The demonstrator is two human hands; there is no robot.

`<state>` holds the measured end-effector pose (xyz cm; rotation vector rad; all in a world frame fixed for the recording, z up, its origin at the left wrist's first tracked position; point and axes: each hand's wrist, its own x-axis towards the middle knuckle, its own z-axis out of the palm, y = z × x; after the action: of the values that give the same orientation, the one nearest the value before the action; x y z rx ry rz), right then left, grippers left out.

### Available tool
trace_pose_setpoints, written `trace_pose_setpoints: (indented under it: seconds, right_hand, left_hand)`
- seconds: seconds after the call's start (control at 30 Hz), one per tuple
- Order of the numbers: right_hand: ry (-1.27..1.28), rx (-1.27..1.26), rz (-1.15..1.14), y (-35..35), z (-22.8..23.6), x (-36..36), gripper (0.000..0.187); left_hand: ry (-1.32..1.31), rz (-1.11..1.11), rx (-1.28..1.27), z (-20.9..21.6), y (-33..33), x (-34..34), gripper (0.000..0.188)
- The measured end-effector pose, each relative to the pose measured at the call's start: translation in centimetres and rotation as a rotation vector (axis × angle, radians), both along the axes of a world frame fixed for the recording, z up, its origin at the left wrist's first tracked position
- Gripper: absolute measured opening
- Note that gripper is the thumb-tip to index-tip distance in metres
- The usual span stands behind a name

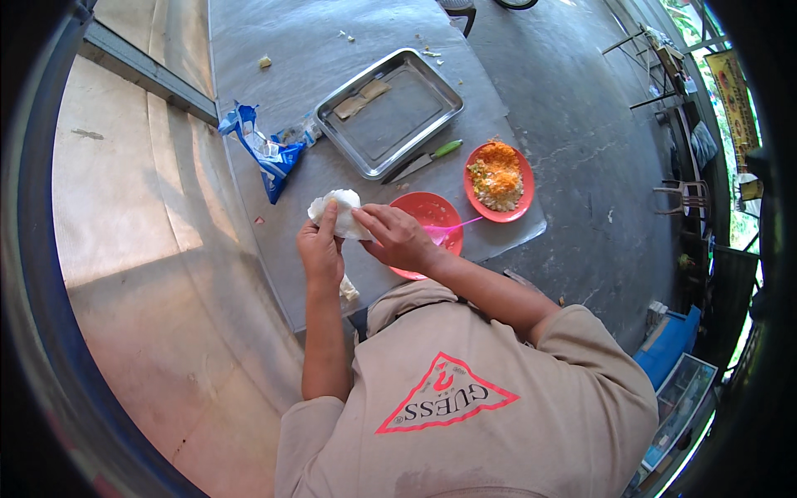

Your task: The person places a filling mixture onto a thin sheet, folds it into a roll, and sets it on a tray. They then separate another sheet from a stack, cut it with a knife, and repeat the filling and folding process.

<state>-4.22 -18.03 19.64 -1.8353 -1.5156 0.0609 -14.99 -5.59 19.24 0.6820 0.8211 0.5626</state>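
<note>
A thin white wrapper sheet [340, 204], roundish and soft-edged, is held up over the near part of the table. My left hand [321, 249] grips its lower side, the thumb pressed on top. At its right edge, the fingers of my right hand [400, 236] are closed on it; whether it is one sheet or several I cannot tell. Under my right hand lies a red plate [423, 201] with a pink spoon [440, 233], partly hidden by the hand. To the right, another red plate [525, 192] holds orange shreds and a crumbly pale filling.
Beyond my hands, a metal tray [390, 137] holds a few flat beige folded pieces [363, 97]. A knife with a green handle [447, 149] lies beside it. A torn blue-and-white packet [267, 153] is at the left. White scraps [349, 288] lie near my left forearm on the grey-covered table [290, 224].
</note>
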Motion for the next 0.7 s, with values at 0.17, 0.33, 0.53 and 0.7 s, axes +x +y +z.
trace_pose_setpoints:
  seconds: [0.17,0.33,0.53,0.7]
  right_hand:
    - [0.104,0.076,0.025,0.0,0.2,0.1,0.037]
    - [0.499,0.023,0.017,0.2,0.8,-0.4,0.020]
    - [1.092,-0.109,-0.035,0.5,1.0,0.1,0.027]
    - [1.328,-0.128,-0.041,0.3,0.7,1.7,0.031]
  left_hand:
    - [0.021,-0.016,-0.017,0.2,-0.2,-0.1,0.022]
    - [-0.077,-0.057,-0.037,0.0,-0.3,-0.9,0.027]
    - [-0.101,-0.125,-0.064,-1.1,-0.2,-1.8,0.026]
    - [-0.186,-0.124,-0.075,-1.9,-0.2,-1.8,0.029]
